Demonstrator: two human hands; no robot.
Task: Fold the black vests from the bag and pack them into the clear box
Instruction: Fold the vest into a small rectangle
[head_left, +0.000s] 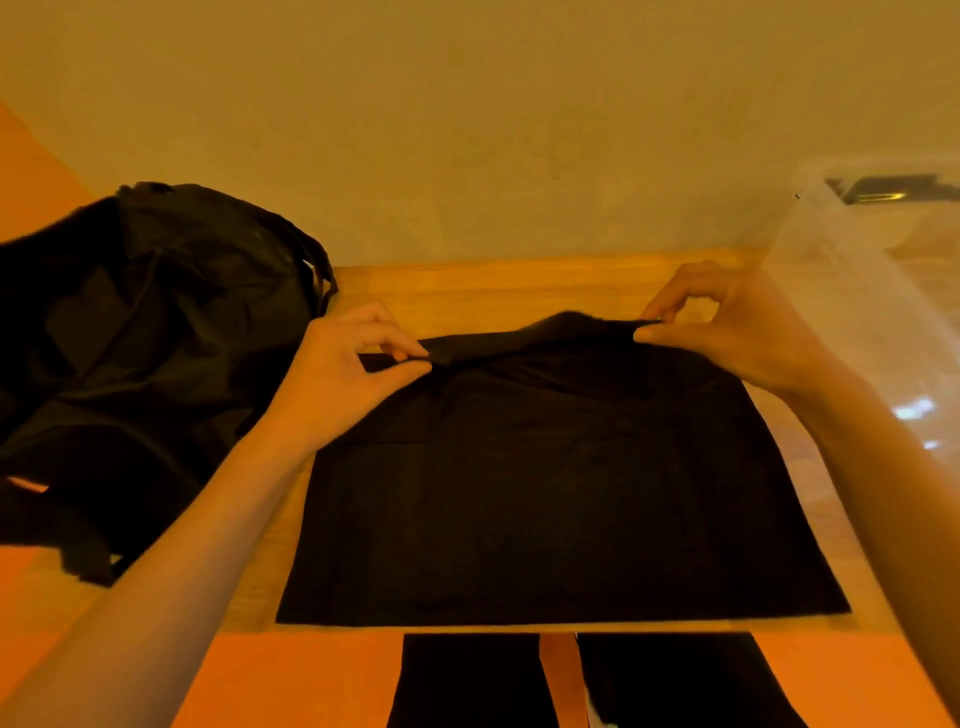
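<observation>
A black vest (561, 493) lies spread flat on the wooden table (467, 291) in front of me. My left hand (343, 374) pinches its far edge at the left between thumb and fingers. My right hand (727, 327) pinches the same far edge at the right, lifted slightly off the table so the cloth humps up between both hands. The black bag (135, 338) slumps on the left, crumpled, touching my left forearm. The clear box (857, 291) stands at the right, beside my right arm.
A plain wall rises just behind the table's far edge. A dark object (893, 189) shows at the clear box's far side. The table's near edge runs just below the vest, with my dark-clothed legs (675, 680) under it. Orange floor shows on the left.
</observation>
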